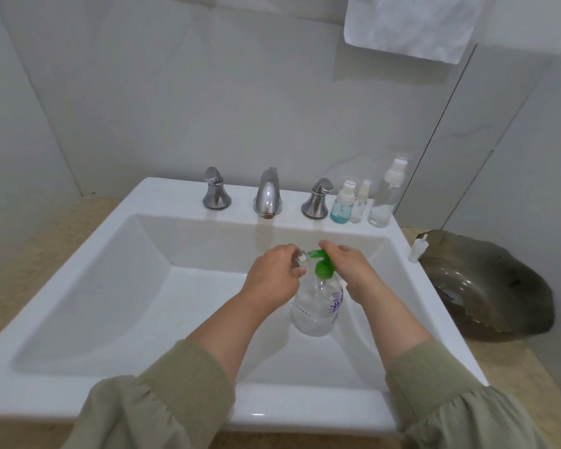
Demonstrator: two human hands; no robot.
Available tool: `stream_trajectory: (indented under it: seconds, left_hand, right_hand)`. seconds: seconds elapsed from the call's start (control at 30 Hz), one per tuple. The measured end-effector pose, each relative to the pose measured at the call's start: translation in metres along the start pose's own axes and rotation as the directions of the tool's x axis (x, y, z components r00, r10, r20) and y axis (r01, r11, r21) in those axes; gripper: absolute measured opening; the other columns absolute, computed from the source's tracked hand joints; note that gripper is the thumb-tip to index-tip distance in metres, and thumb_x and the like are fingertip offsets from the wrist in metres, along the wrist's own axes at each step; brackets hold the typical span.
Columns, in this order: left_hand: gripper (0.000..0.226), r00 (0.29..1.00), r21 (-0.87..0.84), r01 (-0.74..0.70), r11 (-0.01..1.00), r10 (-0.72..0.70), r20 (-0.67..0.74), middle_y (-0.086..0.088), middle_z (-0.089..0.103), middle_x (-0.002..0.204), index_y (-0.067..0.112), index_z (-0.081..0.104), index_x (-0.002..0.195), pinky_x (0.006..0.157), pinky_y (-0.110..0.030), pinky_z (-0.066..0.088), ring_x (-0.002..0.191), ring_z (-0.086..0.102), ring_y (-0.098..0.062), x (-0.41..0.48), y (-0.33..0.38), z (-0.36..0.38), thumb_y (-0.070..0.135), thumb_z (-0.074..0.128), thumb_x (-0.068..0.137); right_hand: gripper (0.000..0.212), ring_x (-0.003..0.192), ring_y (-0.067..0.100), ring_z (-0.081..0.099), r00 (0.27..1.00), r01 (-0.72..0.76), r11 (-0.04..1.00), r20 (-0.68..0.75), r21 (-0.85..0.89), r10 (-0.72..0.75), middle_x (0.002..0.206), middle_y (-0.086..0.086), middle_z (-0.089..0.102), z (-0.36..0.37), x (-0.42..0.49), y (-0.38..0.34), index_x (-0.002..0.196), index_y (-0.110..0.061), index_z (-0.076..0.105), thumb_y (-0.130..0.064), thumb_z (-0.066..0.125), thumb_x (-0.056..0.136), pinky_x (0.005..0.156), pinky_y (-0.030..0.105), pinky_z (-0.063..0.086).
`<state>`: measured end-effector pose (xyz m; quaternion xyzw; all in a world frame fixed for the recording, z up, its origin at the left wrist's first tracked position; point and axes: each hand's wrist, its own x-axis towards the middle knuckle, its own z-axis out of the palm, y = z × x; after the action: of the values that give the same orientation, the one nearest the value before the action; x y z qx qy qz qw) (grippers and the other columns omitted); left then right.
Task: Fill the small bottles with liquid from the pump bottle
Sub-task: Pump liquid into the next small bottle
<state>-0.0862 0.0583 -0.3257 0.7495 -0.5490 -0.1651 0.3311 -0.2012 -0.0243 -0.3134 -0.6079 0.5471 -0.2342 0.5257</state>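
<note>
As left hand (272, 273) pinches bottle (300, 258), right (352, 270) grips pump (323, 266).

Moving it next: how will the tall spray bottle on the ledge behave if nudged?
The tall spray bottle looks nearly empty, so probably light. Being tall and narrow, it may tip. The glossy ledge could let it slide.

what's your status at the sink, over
Left hand holds small clear bottle at the spout. Right hand curled over green pump head; pump bottle in sink basin. Loose white cap on right rim, apart.
</note>
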Motion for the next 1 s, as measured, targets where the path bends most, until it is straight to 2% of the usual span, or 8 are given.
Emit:
stream_trajectory:
  seconds: [0.2,0.33,0.4,0.57,0.7,0.9,1.0]
  left_hand:
    - [0.009,0.996,-0.132,0.057,0.99,-0.046,0.082,0.003,0.062,0.102,0.022,0.047,0.098,0.086,-0.033,0.046,0.097,0.057,-0.019,-0.002,-0.003,0.002,0.017,0.052,0.093]
    - [0.009,0.99,-0.149,0.041,0.988,-0.02,0.14,0.003,0.057,0.103,0.019,0.042,0.101,0.082,-0.031,0.043,0.094,0.054,-0.019,-0.004,-0.004,0.002,0.018,0.049,0.095]
    - [0.01,0.99,-0.155,0.035,0.987,-0.013,0.143,0.003,0.056,0.102,0.018,0.043,0.103,0.078,-0.03,0.041,0.091,0.053,-0.019,-0.004,-0.004,0.002,0.019,0.05,0.095]
    - [0.012,0.993,-0.169,0.033,0.985,-0.013,0.119,-0.001,0.061,0.104,0.017,0.049,0.103,0.082,-0.034,0.044,0.093,0.056,-0.021,-0.002,-0.007,0.006,0.02,0.054,0.092]
    - [0.012,0.997,-0.181,0.023,0.983,-0.011,0.072,0.004,0.059,0.095,0.017,0.054,0.102,0.076,-0.027,0.04,0.086,0.053,-0.017,-0.001,-0.006,0.008,0.018,0.057,0.091]
    - [0.014,0.996,-0.149,0.048,0.988,-0.037,0.076,0.002,0.064,0.1,0.017,0.058,0.102,0.085,-0.031,0.046,0.092,0.058,-0.018,0.0,-0.008,0.012,0.016,0.06,0.088]
    - [0.012,0.996,-0.143,0.044,0.989,-0.033,0.078,0.002,0.062,0.098,0.017,0.057,0.101,0.082,-0.03,0.045,0.09,0.057,-0.017,0.0,-0.008,0.013,0.017,0.06,0.089]
  right_hand:
    - [0.029,0.086,0.016,0.052,0.998,0.044,0.999,-0.043,0.025,-0.043,0.093,0.005,0.06,-0.002,0.002,0.0,0.096,-0.009,0.06,-0.036,0.053,0.092,0.079,0.028,0.036]
    - [0.029,0.087,0.017,0.053,0.998,0.046,0.998,-0.048,0.034,-0.044,0.094,0.007,0.061,-0.002,0.003,0.0,0.094,-0.008,0.061,-0.036,0.053,0.092,0.08,0.029,0.037]
    - [0.028,0.087,0.017,0.053,0.997,0.053,0.998,-0.05,0.039,-0.051,0.093,0.007,0.06,-0.002,0.003,0.0,0.093,-0.008,0.061,-0.035,0.053,0.092,0.08,0.029,0.037]
    - [0.025,0.087,0.017,0.053,0.997,0.062,0.997,-0.055,0.039,-0.06,0.093,0.005,0.06,-0.002,0.004,0.001,0.094,-0.009,0.06,-0.033,0.056,0.091,0.08,0.028,0.039]
    - [0.024,0.088,0.016,0.054,0.996,0.067,0.997,-0.059,0.031,-0.065,0.095,0.003,0.061,-0.003,0.004,0.001,0.097,-0.01,0.06,-0.033,0.058,0.09,0.08,0.027,0.037]
    - [0.032,0.083,0.017,0.055,0.997,0.046,0.999,-0.068,-0.024,-0.047,0.091,0.005,0.062,-0.002,0.005,0.004,0.102,-0.007,0.063,-0.035,0.059,0.089,0.076,0.025,0.037]
    - [0.031,0.081,0.016,0.055,0.997,0.049,0.999,-0.064,-0.014,-0.05,0.089,0.004,0.062,-0.002,0.006,0.006,0.101,-0.007,0.062,-0.035,0.059,0.089,0.077,0.025,0.037]
